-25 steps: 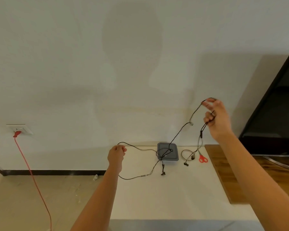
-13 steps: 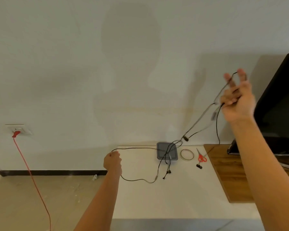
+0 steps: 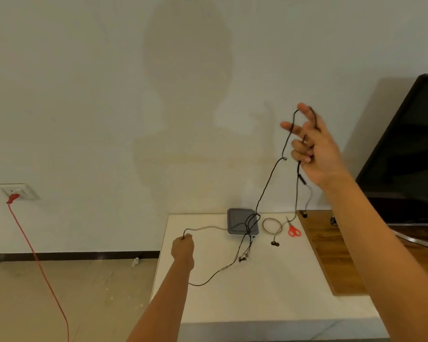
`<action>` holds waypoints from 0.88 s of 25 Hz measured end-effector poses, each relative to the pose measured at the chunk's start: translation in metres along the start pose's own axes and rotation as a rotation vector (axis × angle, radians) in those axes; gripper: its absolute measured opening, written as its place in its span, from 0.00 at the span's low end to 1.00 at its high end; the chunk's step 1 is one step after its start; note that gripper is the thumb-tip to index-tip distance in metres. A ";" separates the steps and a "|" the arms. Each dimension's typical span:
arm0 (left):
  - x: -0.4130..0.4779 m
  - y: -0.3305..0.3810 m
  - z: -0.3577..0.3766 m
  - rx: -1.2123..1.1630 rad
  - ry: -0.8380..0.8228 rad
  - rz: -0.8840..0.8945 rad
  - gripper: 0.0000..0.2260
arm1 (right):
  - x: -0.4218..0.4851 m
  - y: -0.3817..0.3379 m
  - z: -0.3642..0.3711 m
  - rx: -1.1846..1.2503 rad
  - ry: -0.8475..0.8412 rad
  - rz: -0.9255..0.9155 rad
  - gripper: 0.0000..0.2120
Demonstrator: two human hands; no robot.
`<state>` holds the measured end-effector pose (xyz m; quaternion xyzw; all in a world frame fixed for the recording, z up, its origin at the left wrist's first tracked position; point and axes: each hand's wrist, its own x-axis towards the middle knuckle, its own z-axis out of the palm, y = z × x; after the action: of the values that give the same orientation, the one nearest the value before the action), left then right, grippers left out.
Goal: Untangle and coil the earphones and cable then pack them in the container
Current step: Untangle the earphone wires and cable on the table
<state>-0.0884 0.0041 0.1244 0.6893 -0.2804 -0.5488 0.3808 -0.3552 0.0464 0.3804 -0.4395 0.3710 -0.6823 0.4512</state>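
Two bare hands are in view, the left hand (image 3: 182,247) and the right hand (image 3: 314,149). One square grey container (image 3: 235,222) sits on one white table (image 3: 257,299). One pair of red-handled scissors (image 3: 293,230) lies there, and one small pale coiled cable (image 3: 272,225). The thin black strands (image 3: 269,178) tangled between the hands look like perhaps two separate cords, though the knot makes this hard to count. One red cord (image 3: 37,262) hangs from one white wall socket (image 3: 17,192). One black screen (image 3: 410,154) stands at the right.
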 end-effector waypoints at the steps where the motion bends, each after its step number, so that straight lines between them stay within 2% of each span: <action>1: 0.001 -0.003 0.006 0.023 0.000 0.004 0.10 | -0.001 0.006 0.003 -0.059 -0.008 0.028 0.17; 3: -0.003 -0.008 0.015 0.111 0.015 0.028 0.12 | -0.004 0.018 0.006 -0.164 -0.039 0.065 0.17; 5: -0.010 -0.010 0.020 0.226 -0.012 0.017 0.07 | -0.006 0.027 0.007 -0.221 -0.069 0.092 0.17; 7: -0.015 -0.014 0.027 0.466 -0.050 0.046 0.32 | -0.007 0.034 0.007 -0.241 -0.089 0.116 0.17; 8: -0.017 -0.016 0.032 0.554 -0.101 0.149 0.40 | -0.007 0.037 0.007 -0.247 -0.097 0.126 0.17; 9: -0.020 -0.018 0.037 0.614 -0.195 0.299 0.42 | -0.007 0.039 0.006 -0.251 -0.104 0.133 0.17; 11: -0.025 -0.018 0.050 0.664 -0.440 0.531 0.37 | -0.007 0.042 0.007 -0.254 -0.115 0.136 0.18; 14: -0.029 -0.018 0.071 0.648 -0.631 0.568 0.35 | -0.007 0.045 0.010 -0.249 -0.141 0.114 0.19; 16: -0.034 -0.017 0.082 0.598 -0.669 0.533 0.32 | -0.009 0.045 0.013 -0.232 -0.172 0.080 0.20; 19: -0.035 -0.018 0.093 0.538 -0.650 0.551 0.14 | -0.009 0.047 0.012 -0.231 -0.231 -0.002 0.21; 20: -0.035 -0.017 0.095 0.521 -0.634 0.567 0.08 | -0.008 0.048 0.008 -0.274 -0.223 -0.036 0.21; 22: -0.033 -0.013 0.093 0.451 -0.614 0.562 0.04 | -0.006 0.054 -0.008 -0.503 -0.143 -0.121 0.18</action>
<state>-0.1867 0.0174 0.1218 0.4581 -0.6679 -0.5283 0.2547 -0.3456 0.0355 0.3272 -0.6064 0.4690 -0.5616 0.3115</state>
